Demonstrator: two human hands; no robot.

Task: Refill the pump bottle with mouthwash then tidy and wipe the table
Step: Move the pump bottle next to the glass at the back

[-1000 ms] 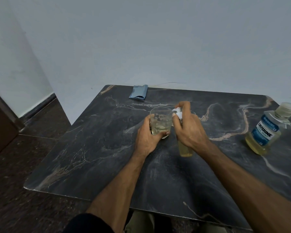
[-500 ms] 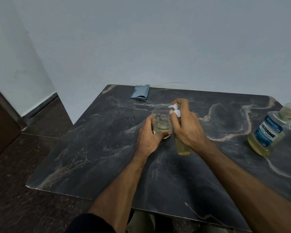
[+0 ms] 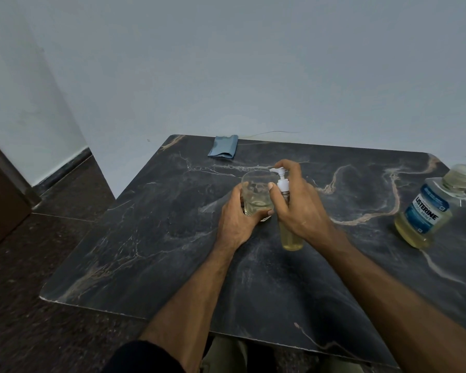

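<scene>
Steadying the glass in a left hand grip, the right hand grips the pump bottle, nozzle over the rim, apparently testing it.

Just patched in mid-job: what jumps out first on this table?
At the table's centre, the left hand holds a glass with some yellowish liquid, and the right hand grips a pump bottle, nozzle over the glass. A Listerine bottle stands at the right edge; a blue cloth lies at the far edge.
</scene>
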